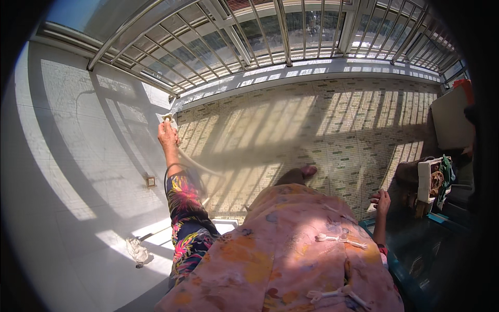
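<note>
The left hand [168, 135] curls round a pale hose [193, 160]; the right hand [381, 200] hangs half open, apparently empty.

The railing [287, 31] is bright, polished metal before smooth window glass [260, 34], the pale panelled wall [57, 140] appears smooth with a slight sheen, and the floor [306, 135] carries a fine brick-like pattern of hard-looking tile. The pale piece [167, 119] in the left grip [167, 134] is too small for its material to be determined; the pale tube [197, 163] nearby looks smooth and plastic-like. Soft, creased printed cloth forms the pink garment [260, 260] and dark sleeve [187, 223], while the square fitting [150, 181] appears to be dull, brassy metal.
</note>
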{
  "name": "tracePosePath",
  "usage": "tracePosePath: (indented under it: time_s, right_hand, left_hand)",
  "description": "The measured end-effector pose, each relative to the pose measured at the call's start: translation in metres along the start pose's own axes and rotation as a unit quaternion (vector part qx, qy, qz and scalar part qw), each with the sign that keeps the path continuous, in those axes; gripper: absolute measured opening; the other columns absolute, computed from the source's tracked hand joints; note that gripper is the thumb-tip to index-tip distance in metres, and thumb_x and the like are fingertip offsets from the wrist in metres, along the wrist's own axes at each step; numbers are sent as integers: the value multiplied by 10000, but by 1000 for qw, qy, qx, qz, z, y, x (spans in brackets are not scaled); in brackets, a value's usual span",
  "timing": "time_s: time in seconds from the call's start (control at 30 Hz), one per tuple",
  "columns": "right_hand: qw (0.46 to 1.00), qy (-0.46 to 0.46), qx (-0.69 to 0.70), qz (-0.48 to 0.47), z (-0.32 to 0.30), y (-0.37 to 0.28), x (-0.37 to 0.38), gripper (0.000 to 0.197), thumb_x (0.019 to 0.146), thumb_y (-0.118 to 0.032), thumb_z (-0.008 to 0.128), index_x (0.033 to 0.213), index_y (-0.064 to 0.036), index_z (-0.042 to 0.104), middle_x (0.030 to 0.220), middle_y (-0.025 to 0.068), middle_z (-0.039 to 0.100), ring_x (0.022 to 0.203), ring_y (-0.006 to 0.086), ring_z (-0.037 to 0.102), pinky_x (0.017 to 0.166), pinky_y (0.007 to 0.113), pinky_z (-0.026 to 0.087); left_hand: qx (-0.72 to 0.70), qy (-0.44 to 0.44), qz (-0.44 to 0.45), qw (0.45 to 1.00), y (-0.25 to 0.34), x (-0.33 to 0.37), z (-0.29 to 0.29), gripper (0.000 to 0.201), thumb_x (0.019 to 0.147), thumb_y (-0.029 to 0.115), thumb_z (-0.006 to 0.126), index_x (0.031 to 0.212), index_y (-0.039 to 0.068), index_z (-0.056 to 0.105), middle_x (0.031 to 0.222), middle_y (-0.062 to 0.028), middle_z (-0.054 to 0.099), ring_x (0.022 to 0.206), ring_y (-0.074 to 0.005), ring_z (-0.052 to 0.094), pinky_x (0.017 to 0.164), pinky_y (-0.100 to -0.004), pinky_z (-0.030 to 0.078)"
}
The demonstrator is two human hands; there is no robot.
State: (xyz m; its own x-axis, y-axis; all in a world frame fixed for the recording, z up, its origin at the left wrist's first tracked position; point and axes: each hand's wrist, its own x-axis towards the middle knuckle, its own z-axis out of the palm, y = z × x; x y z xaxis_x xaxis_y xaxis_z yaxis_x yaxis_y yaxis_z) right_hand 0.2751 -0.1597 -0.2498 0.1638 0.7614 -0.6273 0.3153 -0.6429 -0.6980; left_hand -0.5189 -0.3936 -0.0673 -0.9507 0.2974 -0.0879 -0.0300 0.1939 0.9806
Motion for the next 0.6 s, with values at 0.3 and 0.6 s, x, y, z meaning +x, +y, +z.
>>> tracePosePath:
  time_s: [0.3,0.6]
  right_hand:
    - [997,-39,-3,-62,16,-29,12,368,974,-398,501,1031,-41,570,740,83,646,452,131,561,380,248,351]
    - [998,21,52,-6,-33,18,-8,329,974,-382,490,1035,-69,570,773,73,665,487,135,595,380,237,367]
  left_hand:
    - [-23,141,13,990,19,16,-72,319,958,419,555,1028,111,507,604,9,444,402,-69,362,327,-240,280]
    - [-8,-71,21,997,23,15,104,295,967,414,555,948,124,504,542,17,443,343,-60,351,295,-224,259]
